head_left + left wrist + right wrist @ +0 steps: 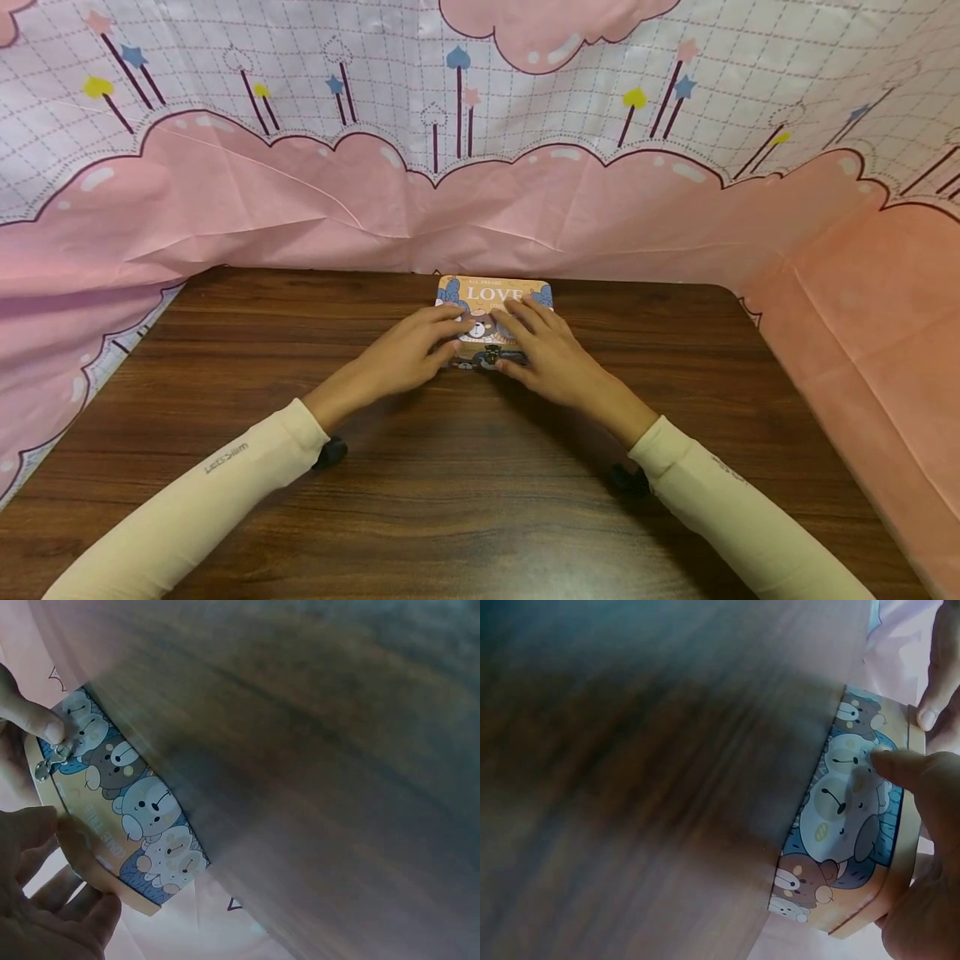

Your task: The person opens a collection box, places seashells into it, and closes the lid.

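Observation:
A small box [493,293] with the word LOVE and cartoon bears on its lid stands at the far edge of the table. A metal clasp [56,757] sits at the front of its lid. My left hand [408,346] holds the box's left part, with fingers over the lid and the thumb at the front rim. From the other side, my right hand [558,354] holds it too, fingers spread across the lid. Its thumb [900,766] touches the front face beside the clasp. Much of the lid lies hidden under the fingers.
The brown wooden table [465,508] has rounded far corners. Behind it and along its sides hangs a pink and white cloth [300,200] printed with clouds and stars. Dark wrist devices [330,452] show below both cream sleeves [217,483].

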Demonstrator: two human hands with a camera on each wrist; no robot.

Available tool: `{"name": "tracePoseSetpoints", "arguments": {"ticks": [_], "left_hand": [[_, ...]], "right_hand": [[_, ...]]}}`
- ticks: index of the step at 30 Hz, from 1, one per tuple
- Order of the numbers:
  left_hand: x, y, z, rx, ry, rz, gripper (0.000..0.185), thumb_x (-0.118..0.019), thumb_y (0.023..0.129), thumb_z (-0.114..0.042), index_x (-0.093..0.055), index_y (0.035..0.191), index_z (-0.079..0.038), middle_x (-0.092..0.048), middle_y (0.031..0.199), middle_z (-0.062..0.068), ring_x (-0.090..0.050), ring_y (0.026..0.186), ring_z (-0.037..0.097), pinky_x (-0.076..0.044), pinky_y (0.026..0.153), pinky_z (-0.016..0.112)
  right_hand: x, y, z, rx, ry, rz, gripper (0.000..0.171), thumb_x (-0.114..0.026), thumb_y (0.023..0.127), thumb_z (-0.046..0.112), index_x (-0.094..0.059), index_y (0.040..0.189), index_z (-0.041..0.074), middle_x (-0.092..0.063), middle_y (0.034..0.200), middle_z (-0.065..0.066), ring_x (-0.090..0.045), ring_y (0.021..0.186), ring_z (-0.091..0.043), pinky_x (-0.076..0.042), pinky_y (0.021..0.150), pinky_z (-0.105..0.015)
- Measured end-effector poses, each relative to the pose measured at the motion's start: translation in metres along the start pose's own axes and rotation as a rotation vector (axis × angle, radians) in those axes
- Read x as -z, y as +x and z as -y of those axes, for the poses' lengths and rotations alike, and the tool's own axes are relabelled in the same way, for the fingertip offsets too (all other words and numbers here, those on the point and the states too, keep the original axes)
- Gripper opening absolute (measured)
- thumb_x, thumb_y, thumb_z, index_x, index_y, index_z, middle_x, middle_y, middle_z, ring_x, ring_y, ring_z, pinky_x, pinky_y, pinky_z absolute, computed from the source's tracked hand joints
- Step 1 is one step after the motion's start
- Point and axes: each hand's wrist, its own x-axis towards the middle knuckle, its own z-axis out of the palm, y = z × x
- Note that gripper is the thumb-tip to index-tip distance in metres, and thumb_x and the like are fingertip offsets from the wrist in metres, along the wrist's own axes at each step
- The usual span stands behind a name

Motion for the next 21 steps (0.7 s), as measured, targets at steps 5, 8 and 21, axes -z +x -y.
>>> {"name": "tracePoseSetpoints", "arguments": {"ticks": [5,8,21], "left_hand": [[0.003,0.002,-0.001,-0.003,0.01,-0.014,0.044,-0.061,0.106,-0.021,-0.057,0.15,-0.016,-0.05,0.159,0.013,-0.047,0.148,0.035,-0.041,0.124,0.055],[0.003,0.002,0.0,-0.003,0.004,-0.018,0.043,-0.061,0.106,-0.021,-0.058,0.149,-0.016,-0.05,0.158,0.013,-0.047,0.147,0.035,-0.042,0.124,0.055],[0.004,-0.004,0.004,0.056,-0.079,-0.018,0.057,-0.059,0.106,-0.041,-0.046,0.158,-0.02,-0.036,0.168,0.013,-0.032,0.156,0.037,-0.031,0.127,0.064]], "right_hand": [[-0.001,0.002,0.003,0.01,-0.015,-0.004,0.073,-0.066,0.103,0.039,-0.032,0.164,0.017,-0.031,0.169,-0.015,-0.023,0.158,-0.043,-0.027,0.126,-0.07],[-0.001,0.002,0.003,0.016,-0.028,0.003,0.073,-0.065,0.103,0.039,-0.032,0.164,0.017,-0.03,0.169,-0.016,-0.023,0.158,-0.044,-0.028,0.126,-0.07],[0.014,-0.013,-0.009,-0.056,-0.004,-0.013,0.088,-0.065,0.097,0.06,-0.026,0.166,0.021,-0.021,0.174,-0.012,-0.004,0.163,-0.04,-0.012,0.129,-0.071]]}}
